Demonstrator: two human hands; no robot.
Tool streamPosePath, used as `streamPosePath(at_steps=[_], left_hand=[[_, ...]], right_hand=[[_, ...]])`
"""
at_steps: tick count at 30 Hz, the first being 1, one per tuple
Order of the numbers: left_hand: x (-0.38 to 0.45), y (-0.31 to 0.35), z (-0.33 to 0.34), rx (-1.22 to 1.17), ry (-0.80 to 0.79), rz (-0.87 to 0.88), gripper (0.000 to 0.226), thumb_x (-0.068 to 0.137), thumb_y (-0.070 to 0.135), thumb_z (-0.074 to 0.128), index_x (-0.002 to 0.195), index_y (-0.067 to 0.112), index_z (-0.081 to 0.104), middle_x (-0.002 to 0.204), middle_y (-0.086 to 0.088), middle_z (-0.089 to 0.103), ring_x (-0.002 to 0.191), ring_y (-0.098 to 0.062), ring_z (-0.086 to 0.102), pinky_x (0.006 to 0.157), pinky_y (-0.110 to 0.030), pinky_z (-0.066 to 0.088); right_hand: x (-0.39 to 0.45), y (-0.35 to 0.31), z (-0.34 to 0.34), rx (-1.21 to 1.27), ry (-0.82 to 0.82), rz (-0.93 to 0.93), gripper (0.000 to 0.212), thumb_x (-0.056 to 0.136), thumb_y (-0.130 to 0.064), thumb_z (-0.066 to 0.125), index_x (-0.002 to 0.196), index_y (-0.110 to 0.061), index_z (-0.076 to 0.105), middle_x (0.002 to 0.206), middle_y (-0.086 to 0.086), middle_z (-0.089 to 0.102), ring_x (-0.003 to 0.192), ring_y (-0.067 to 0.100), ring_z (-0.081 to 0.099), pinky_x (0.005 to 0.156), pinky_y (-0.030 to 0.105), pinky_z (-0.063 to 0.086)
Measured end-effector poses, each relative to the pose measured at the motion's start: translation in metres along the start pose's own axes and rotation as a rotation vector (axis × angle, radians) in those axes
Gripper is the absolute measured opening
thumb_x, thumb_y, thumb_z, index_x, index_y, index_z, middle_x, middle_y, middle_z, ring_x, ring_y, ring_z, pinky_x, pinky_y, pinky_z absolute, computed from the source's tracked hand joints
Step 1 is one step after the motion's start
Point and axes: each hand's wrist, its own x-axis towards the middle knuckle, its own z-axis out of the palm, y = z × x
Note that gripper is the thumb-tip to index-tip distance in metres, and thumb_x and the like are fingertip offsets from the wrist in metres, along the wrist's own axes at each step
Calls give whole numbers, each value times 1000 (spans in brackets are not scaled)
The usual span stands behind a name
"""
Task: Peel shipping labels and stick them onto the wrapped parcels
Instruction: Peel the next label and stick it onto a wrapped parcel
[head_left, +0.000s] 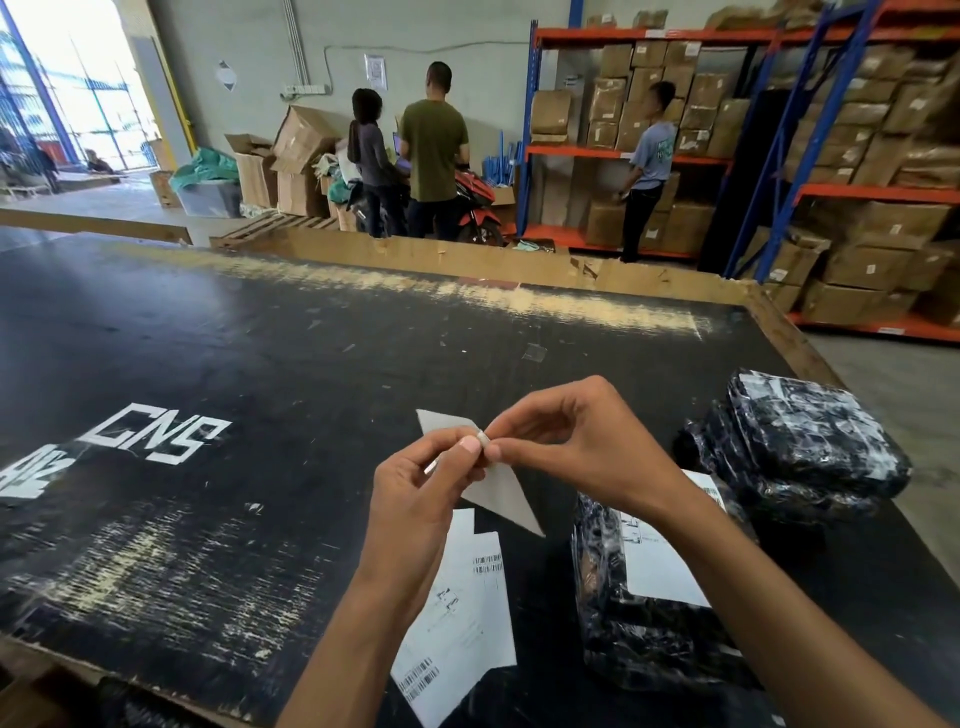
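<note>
- Loose labels (457, 613) lie on the black table (208, 364) nearest the body, under the forearms.
- Beside them sits a wrapped parcel (623, 623), already labelled.
- Above, the left hand (415, 499) and right hand (566, 447) hold a pinch grip on one label (498, 493) at its corner; best to roll that corner gently so backing splits without tearing.
- Two more parcels (795, 447) wait farther right.
</note>
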Motion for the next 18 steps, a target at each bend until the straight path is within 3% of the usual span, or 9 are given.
streamPosePath(at_steps=[5, 8, 11, 15, 18], left_hand=[[5, -3, 0, 52, -50, 13, 22, 100, 22, 53, 101, 10, 72, 101, -11, 73, 102, -31, 68, 94, -40, 55], [12, -9, 0, -183, -25, -94, 20, 102, 13, 44, 100, 2, 61, 102, -12, 72, 98, -23, 69, 87, -32, 56], [25, -14, -1, -407, 98, -235, 19, 102, 10, 42, 95, 6, 59, 99, -10, 73, 89, -19, 72, 76, -29, 59], [43, -27, -7, -550, 240, -407, 20, 100, 9, 41, 93, 6, 59, 100, -12, 74, 87, -21, 73, 73, -35, 59], [61, -42, -11, -571, 327, -497, 20, 99, 5, 38, 91, 3, 56, 96, -13, 69, 83, -23, 65, 76, -38, 55]], right_hand=[[2, 5, 1, 201, 56, 143, 5, 86, -11, 76, 89, -8, 80, 83, 10, 79, 76, 19, 75, 70, 24, 59], [6, 13, 4, 445, 174, 298, 6, 90, -6, 70, 88, -2, 73, 88, 25, 75, 73, 28, 71, 66, 27, 61], [8, 26, 6, 578, 270, 396, 9, 94, -10, 67, 90, -3, 69, 93, 28, 75, 79, 32, 72, 67, 29, 63], [10, 47, 4, 545, 373, 435, 9, 96, -11, 65, 89, -6, 68, 95, 27, 75, 84, 36, 72, 67, 30, 63], [15, 58, -3, 446, 435, 443, 12, 97, -8, 62, 86, -6, 66, 85, 22, 76, 73, 32, 71, 66, 33, 63]])
